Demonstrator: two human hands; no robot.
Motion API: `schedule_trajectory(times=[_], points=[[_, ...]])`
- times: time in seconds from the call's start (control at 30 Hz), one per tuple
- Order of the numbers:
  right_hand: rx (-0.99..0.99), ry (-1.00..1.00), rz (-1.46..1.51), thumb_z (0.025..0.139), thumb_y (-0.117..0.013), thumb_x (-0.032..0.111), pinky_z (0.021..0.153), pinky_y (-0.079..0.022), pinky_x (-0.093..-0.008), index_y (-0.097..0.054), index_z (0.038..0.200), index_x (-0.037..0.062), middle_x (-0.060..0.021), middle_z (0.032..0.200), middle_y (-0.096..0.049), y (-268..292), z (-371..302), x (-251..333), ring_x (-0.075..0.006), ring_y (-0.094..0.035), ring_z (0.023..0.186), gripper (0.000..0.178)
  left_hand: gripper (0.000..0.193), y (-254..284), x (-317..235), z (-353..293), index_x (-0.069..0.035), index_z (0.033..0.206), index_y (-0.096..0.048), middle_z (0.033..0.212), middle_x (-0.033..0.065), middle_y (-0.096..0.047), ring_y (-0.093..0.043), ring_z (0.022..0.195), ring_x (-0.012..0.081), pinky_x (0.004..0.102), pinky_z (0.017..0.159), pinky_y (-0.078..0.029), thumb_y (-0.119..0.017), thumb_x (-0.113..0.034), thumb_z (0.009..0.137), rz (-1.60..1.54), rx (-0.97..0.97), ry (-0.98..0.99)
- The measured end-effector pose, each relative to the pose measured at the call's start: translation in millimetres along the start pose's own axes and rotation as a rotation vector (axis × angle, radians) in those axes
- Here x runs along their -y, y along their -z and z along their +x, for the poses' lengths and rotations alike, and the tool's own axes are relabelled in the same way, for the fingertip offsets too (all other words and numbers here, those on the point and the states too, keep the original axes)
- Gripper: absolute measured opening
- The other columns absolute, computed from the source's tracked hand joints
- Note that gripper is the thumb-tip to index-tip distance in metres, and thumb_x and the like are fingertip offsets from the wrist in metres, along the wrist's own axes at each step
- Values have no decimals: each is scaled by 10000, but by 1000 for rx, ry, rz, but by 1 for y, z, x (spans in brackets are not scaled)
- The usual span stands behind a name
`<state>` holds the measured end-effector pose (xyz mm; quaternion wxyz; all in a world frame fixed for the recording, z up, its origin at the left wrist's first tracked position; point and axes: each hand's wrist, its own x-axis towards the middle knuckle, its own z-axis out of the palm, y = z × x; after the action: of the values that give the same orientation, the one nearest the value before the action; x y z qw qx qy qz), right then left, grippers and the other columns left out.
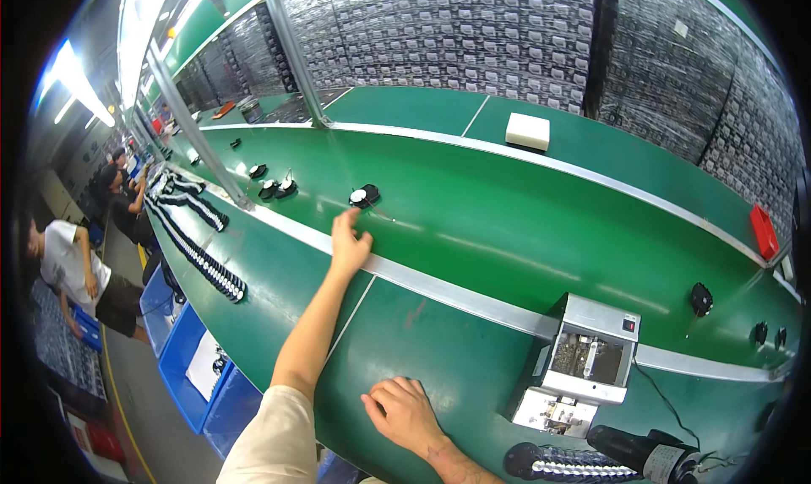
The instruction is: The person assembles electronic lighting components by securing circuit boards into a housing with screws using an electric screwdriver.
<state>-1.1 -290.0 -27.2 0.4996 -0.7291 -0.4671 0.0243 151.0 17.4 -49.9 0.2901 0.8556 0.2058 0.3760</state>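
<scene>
Faces tall film-wrapped stacks (465,36) across the top of the frame, from upper centre to upper right. Has below them a wide green belt (507,205), sweeping from upper left to lower right between pale metal rails. Works at a green bench (456,340) in the lower centre. Shares the left of the frame with a co-worker (76,260) in a white top. Has blue bins (187,366) at lower left, beside the bench, and a grey boxy machine (591,349) at lower right, against the near rail. Has on the bench, left of centre, a long row of black-and-white parts (198,247), and near the bottom right corner a second row (583,464) beside a black labelled object (659,460) of unclear kind.

Stretches the left hand (349,242) out at the centre of the frame, open, fingers partly bent. Rests the right hand (405,412) low on the bench, bottom centre, fingers curled; cannot tell whether closed on anything. Shows a white block (528,132) at upper right and a red tray (764,232) at the right edge.

Reaches with the left fingertips to a black part with a white disc (361,198), lying on the belt just above centre; cannot tell whether touching.
</scene>
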Motion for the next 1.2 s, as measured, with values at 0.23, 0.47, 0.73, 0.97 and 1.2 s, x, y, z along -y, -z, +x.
schedule_trajectory(times=[0.23,0.47,0.73,0.97,1.2], points=[[-39,-10,30,852,-634,177,715,-412,-362,-589,672,62,-42,742,-576,1,6,2,-233,-557,757,219,779,-22,12,62,-119,1407,-414,1323,181,-517,-421,1250,366,441,989,-384,-749,-272,720,330,59,104],[22,1,-7,840,-642,183,712,-414,-367,-591,664,66,-40,731,-576,-6,10,3,-244,-555,748,217,997,-12,20,33,-13,1425,-299,1206,230,-584,-627,1038,309,395,885,-505,-870,-240,640,-127,-44,126],[-34,47,26,818,-669,140,769,-428,-372,-636,726,57,-35,878,-649,-3,-7,1,-242,-589,857,129,754,60,-39,-49,24,1264,-546,1109,149,-619,-623,1037,234,336,898,-505,-884,-237,643,-464,231,259],[153,-249,207,824,-688,117,845,-495,-364,-655,815,20,-98,998,-675,51,-57,52,-259,-636,953,102,727,153,-111,-88,-57,1287,-558,1113,133,-509,-544,1037,279,352,923,-457,-764,-88,591,60,572,-264],[-368,-231,184,815,-713,126,706,-532,-325,-623,849,-12,-158,936,-661,130,-133,94,-237,-656,788,168,754,127,-149,-146,-87,1331,-452,1136,153,-560,-553,1052,363,380,922,-473,-747,-57,638,-70,992,-410]])
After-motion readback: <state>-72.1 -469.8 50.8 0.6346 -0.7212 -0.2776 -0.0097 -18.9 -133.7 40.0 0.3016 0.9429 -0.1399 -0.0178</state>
